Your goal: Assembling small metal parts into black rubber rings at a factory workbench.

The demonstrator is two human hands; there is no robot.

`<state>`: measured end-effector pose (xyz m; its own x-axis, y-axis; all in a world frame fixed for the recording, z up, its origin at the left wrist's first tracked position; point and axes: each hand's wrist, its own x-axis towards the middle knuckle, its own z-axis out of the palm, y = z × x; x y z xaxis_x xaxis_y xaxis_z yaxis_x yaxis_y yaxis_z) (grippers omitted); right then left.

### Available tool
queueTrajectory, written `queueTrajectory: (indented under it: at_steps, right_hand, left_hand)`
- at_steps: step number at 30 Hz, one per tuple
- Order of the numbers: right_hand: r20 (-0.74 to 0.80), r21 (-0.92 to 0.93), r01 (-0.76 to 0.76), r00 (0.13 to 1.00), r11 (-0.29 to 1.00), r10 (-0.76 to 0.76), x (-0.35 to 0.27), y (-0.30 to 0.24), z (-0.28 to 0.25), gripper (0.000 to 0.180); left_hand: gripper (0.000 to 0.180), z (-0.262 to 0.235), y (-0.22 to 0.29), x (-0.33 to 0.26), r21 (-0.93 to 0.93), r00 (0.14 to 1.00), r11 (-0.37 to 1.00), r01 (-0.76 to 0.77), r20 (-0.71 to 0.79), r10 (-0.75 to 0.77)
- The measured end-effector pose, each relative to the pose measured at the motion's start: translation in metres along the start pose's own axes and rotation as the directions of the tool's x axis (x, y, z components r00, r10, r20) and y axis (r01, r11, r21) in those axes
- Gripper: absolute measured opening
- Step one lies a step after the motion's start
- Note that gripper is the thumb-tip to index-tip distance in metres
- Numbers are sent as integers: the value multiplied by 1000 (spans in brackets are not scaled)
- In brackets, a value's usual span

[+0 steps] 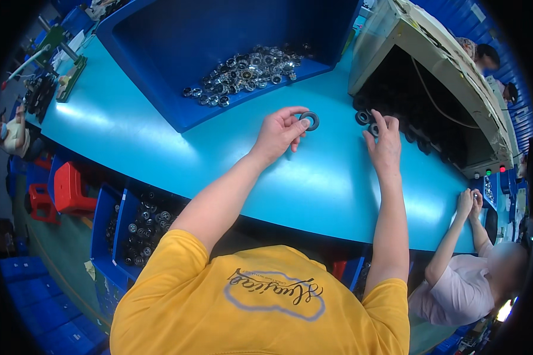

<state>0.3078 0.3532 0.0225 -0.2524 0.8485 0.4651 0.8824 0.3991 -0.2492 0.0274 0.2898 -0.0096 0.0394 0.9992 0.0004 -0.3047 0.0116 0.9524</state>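
My left hand (280, 135) pinches a black ring (309, 121) between thumb and fingers, holding it above the turquoise table (302, 177). To its right, my right hand (385, 145) has thumb and fingers around another black ring (373, 129) at the mouth of a cream-coloured box-like machine (378, 48). A further black ring (362, 118) lies just beside those fingertips. More dark round parts sit in the machine's shadowed opening, too dim to tell apart.
A large blue bin (154, 65) with shiny metal-and-clear round parts (249, 71) stands at the far side. Blue crates (123, 236) of round parts are below the table's left edge. At right, a person (462, 284) works; a red stool (73, 189) stands left.
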Motion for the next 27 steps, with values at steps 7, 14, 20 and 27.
queueTrajectory:
  at_steps: [7, 14, 20, 27]
  right_hand:
    - [439, 494, -280, 898, 823, 43, 9, -63, -8, 33]
    - [709, 680, -676, 705, 285, -17, 9, -90, 25, 31]
    - [463, 691, -381, 886, 614, 29, 5, -103, 36, 27]
    - [471, 788, -486, 871, 379, 137, 0, -115, 17, 34]
  left_hand:
    - [41, 1, -3, 0, -18, 1000, 1000, -22, -2, 22]
    - [40, 0, -3, 2, -52, 999, 998, -34, -16, 33]
    - [41, -1, -7, 5, 11, 1000, 1000, -28, -12, 28]
    - [46, -17, -6, 4, -443, 991, 895, 61, 136, 0]
